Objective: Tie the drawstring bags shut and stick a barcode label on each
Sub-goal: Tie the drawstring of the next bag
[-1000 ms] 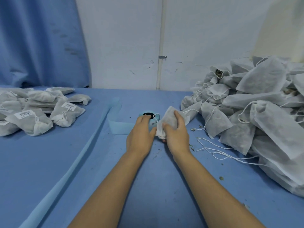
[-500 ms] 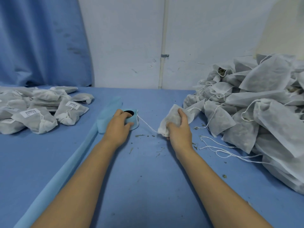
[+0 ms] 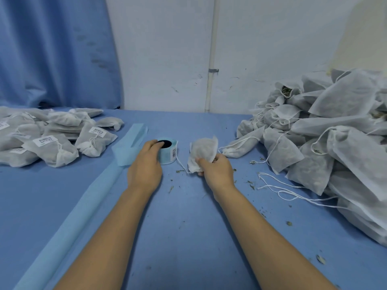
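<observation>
My right hand grips the tied neck of a small white drawstring bag that lies on the blue table. A white string runs from the bag toward the label roll. My left hand rests on the pale blue roll of barcode labels, fingers over its top and dark core. A barcode label shows on the roll's right side.
A pile of labelled, tied bags lies at the left. A big heap of unlabelled white bags with loose strings fills the right. A long strip of blue label backing trails toward me. Bits of dried herb litter the table.
My left hand left the bag and moved left onto the label roll. The right hand kept the bag and shifted its grip toward the neck.
</observation>
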Motion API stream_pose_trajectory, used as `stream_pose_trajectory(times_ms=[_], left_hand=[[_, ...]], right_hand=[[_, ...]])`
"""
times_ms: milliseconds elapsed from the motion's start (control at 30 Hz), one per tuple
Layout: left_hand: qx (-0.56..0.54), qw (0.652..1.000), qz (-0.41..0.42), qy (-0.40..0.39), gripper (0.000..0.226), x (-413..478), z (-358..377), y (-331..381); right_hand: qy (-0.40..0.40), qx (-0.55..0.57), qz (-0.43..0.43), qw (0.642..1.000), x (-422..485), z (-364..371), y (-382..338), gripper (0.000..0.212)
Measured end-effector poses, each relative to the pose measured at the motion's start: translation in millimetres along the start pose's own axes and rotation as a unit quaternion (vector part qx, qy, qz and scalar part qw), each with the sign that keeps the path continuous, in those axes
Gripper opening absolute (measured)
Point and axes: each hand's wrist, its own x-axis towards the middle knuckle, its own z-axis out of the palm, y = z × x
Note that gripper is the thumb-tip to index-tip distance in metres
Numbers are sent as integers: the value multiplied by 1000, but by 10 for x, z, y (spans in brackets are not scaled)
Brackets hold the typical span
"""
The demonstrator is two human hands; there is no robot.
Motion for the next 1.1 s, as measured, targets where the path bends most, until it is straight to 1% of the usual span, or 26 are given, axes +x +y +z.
stream_pose_trajectory(times_ms=[67, 100, 133, 200, 267, 333, 400, 433, 467, 533, 567, 633, 667, 733, 800, 867, 900, 967, 1033, 1100], left_hand=[[5, 999, 4, 34, 61, -42, -27, 55], [-5, 998, 15, 58, 58, -65, -33, 101], [-34, 996, 26, 80, 52, -80, -31, 167], [-135, 986, 30, 98, 33, -123, 2, 369], [-223, 972, -2, 74, 13, -191, 80, 609], [-297, 951, -88, 21, 1, -249, 169, 799], [-369, 910, -188, -21, 12, -294, 259, 916], [-390, 894, -220, -26, 17, -315, 298, 945], [-390, 890, -235, -21, 19, -330, 325, 958], [-372, 896, -241, -11, 19, -357, 359, 951], [-375, 895, -240, -14, 16, -369, 366, 940], [-382, 893, -236, -29, 7, -382, 362, 926], [-377, 896, -233, -35, 7, -377, 357, 915], [-358, 904, -227, -48, 17, -348, 343, 886], [-360, 902, -229, -65, 24, -314, 327, 861], [-391, 884, -242, -78, 22, -299, 298, 846], [-415, 872, -247, -78, 19, -296, 278, 840], [-456, 851, -248, -78, 13, -298, 244, 838], [-473, 844, -240, -85, 12, -300, 225, 851], [-471, 845, -233, -92, 16, -304, 223, 870]], right_hand=[[0, 41, -8, 999, 8, -19, 20, 22], [1, 63, -11, 998, 9, -29, 26, 20], [4, 83, -12, 996, 12, -36, 32, 19], [12, 108, -15, 994, 19, -32, 37, 19], [25, 115, -24, 993, 19, -11, 44, 22], [40, 114, -31, 992, 7, 9, 47, 26], [44, 125, -32, 991, -5, 3, 40, 27], [39, 134, -29, 990, -3, -5, 41, 29], [32, 140, -26, 989, 4, -14, 49, 29], [28, 145, -31, 989, 14, -28, 68, 24], [27, 150, -33, 988, 13, -38, 74, 20], [15, 178, -32, 983, 13, -65, 65, 16], [3, 202, -27, 979, 14, -81, 53, 14], [-25, 243, -16, 970, 26, -117, 40, 9], [-48, 248, -12, 968, 27, -144, 37, 14], [-53, 234, -11, 971, 15, -141, 46, 20], [-41, 228, -11, 973, 13, -133, 47, 21], [11, 193, -5, 981, 25, -106, 38, 25], [54, 109, -5, 993, 32, -82, 28, 31], [40, 47, -17, 998, -12, -52, 20, 37]])
